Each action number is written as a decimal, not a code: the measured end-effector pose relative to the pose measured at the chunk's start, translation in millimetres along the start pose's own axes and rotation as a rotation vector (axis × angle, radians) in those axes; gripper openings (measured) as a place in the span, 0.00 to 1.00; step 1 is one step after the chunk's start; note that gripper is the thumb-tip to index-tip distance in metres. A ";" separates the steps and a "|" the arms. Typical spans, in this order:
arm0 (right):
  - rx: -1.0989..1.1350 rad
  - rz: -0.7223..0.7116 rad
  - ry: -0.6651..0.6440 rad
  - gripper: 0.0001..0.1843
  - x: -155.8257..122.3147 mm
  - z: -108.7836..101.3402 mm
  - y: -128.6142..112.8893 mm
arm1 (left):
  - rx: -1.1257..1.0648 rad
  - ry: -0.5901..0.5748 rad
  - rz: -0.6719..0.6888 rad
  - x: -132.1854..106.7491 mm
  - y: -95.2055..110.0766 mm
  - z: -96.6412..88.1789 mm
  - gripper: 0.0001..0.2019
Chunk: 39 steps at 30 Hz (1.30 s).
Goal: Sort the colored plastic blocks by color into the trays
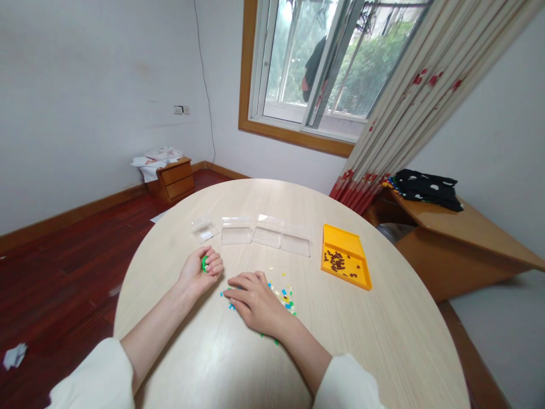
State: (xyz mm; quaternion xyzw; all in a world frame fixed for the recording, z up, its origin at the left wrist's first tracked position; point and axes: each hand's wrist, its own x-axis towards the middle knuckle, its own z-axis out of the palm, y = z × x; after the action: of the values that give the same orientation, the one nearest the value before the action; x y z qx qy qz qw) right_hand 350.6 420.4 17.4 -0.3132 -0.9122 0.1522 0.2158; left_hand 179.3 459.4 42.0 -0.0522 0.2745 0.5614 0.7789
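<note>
My left hand (201, 269) rests on the round pale wooden table (383, 341), curled into a loose fist around small green pieces (205, 262). My right hand (254, 300) lies palm down just right of it, fingers flat over a scatter of tiny blue, yellow and green pieces (286, 295). Beyond the hands lie several clear plastic trays (268, 233) in a row. An orange tray (346, 257) holding small dark pieces sits to the right.
A wooden desk (464, 238) with folded black cloth (428, 187) stands at the right under a curtain. A small wooden nightstand (172, 177) stands by the far wall. Dark red floor surrounds the table.
</note>
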 end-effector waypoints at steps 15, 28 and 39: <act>0.310 0.128 0.125 0.12 -1.4 -3.5 9.6 | 0.027 0.012 -0.001 3.5 -0.9 -2.8 0.16; 1.815 0.613 0.693 0.10 -1.2 -12.1 48.0 | 0.019 0.010 -0.030 6.6 -0.6 -5.7 0.15; 1.481 0.552 0.676 0.12 -0.1 -10.3 41.4 | 0.247 0.059 -0.251 1.7 -24.8 0.5 0.09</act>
State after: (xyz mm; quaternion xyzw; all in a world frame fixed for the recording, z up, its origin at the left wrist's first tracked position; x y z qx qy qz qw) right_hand 376.6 453.2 9.2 -0.3311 -0.3555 0.6539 0.5801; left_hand 202.3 452.0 35.9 -0.0064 0.3556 0.4201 0.8349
